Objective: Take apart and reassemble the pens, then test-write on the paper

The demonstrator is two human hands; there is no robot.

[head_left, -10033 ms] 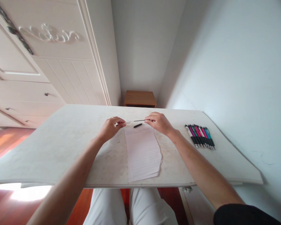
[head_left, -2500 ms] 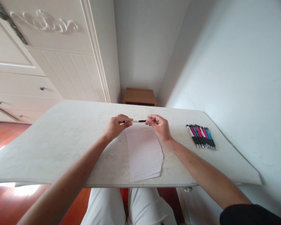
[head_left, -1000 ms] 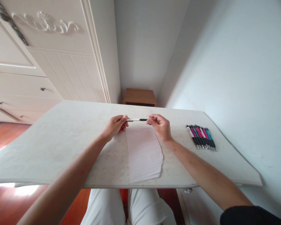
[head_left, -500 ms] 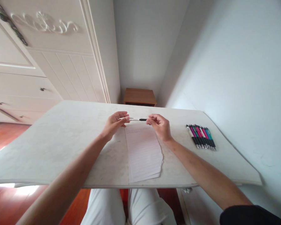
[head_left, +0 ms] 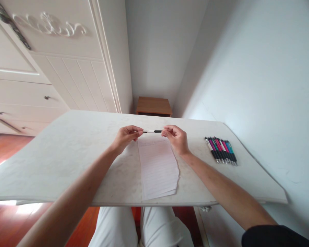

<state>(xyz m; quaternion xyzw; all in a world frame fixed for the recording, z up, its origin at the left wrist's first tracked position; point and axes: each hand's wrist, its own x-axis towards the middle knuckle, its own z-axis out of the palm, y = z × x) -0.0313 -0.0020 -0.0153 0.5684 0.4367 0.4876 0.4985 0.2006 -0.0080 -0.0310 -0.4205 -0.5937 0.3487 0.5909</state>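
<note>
Between my two hands a white pen (head_left: pixel 150 131) with a black grip lies level, just above the top edge of a lined paper sheet (head_left: pixel 158 168). My left hand (head_left: pixel 130 134) pinches its left end, where a dark part shows by the fingertips. At the other end, the thumb and fingers of my right hand (head_left: pixel 175 137) are closed on the black grip. Faint writing runs along the top of the paper, whose right edge is torn. Both pen tips are partly hidden by my fingers.
A row of several pens (head_left: pixel 220 150) in white, purple, pink, green and blue lies on the white table (head_left: pixel 67 154) to the right. Beyond the far edge stands a small wooden cabinet (head_left: pixel 154 105). A white wardrobe (head_left: pixel 74 79) is at the left, a wall (head_left: pixel 267 85) at the right.
My left fingers have closed together on the pen's left end, where they were looser and more spread before. My right hand has stayed in place on the grip.
</note>
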